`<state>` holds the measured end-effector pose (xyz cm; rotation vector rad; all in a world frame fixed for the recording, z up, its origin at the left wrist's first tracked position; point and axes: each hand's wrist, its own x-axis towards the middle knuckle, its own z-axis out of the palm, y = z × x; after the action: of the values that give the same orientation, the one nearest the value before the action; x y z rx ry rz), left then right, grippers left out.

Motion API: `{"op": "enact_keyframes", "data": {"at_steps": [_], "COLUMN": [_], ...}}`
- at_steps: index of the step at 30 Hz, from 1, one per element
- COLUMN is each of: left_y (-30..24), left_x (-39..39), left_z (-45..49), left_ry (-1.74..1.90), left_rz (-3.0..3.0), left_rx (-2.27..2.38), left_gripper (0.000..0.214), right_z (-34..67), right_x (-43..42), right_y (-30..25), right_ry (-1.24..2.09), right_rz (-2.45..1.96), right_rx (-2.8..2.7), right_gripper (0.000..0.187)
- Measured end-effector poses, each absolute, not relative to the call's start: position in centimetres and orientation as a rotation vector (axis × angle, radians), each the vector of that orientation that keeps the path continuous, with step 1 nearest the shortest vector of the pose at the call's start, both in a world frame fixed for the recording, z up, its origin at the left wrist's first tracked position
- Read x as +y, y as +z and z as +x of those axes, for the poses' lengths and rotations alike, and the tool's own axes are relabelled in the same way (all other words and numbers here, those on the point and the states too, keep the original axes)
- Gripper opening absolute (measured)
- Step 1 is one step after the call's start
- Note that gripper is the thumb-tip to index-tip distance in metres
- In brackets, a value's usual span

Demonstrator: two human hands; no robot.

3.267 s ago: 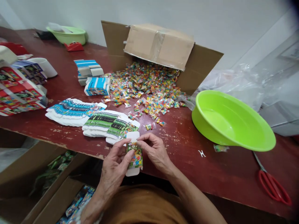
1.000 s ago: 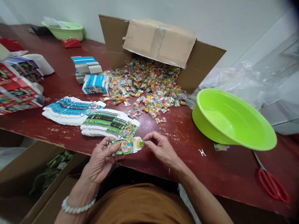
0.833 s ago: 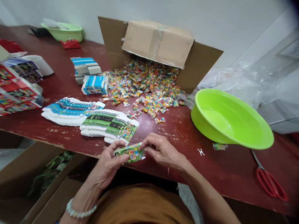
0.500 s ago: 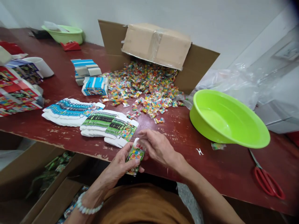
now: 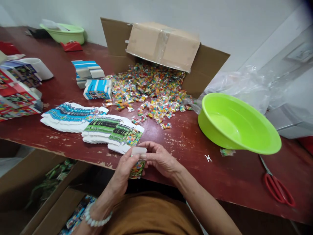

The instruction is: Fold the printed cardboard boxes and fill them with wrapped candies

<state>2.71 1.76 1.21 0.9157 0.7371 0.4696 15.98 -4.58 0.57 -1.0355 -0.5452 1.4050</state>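
A small green printed carton (image 5: pixel 137 170) is between my two hands at the table's front edge, its white flap raised at the top. My left hand (image 5: pixel 124 168) is closed round its left side, thumb at the flap. The fingers of my right hand (image 5: pixel 158 158) pinch the flap's right side. Just behind lie fanned rows of flat green cartons (image 5: pixel 107 129) and flat blue cartons (image 5: pixel 70 114). Wrapped candies (image 5: pixel 156 94) spill from a tipped cardboard box (image 5: pixel 146 39) farther back. What the carton contains is hidden.
A lime green basin (image 5: pixel 234 124) stands at right, with one candy packet (image 5: pixel 227 152) by its base. Red-handled scissors (image 5: pixel 278 189) lie at the front right edge. Stacked blue-and-white cartons (image 5: pixel 97 88) and red cartons (image 5: pixel 17 98) stand left. Open boxes (image 5: pixel 53 209) are below the table at left.
My right fingers have moved from over the carton's open top to its flap. The white flap now stands up facing me, and my left thumb has shifted up to it.
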Motion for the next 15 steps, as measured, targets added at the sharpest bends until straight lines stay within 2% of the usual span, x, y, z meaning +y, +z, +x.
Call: {"op": "enact_keyframes", "data": {"at_steps": [3, 6, 8, 15], "left_y": [1.3, 2.3, 2.8, 1.4], "left_x": [2.0, 2.7, 3.0, 2.5], "left_z": [2.6, 2.3, 2.1, 2.2], "left_ry": [0.462, 0.337, 0.287, 0.336], "left_rz": [0.949, 0.742, 0.638, 0.726], "left_rx": [0.758, 0.699, 0.675, 0.729], "left_gripper": [0.041, 0.049, 0.055, 0.078], "right_z": [15.7, 16.2, 16.4, 15.9], "right_x": [-4.5, -5.0, -5.2, -4.3], "right_y": [0.6, 1.2, 1.5, 1.6], "right_ry": [1.153, 0.812, 0.739, 1.162], "right_rz": [-1.119, -1.256, -1.320, -1.298], "right_rx": [-0.666, -1.061, -1.260, -0.806], "right_gripper": [0.030, 0.014, 0.011, 0.017]}}
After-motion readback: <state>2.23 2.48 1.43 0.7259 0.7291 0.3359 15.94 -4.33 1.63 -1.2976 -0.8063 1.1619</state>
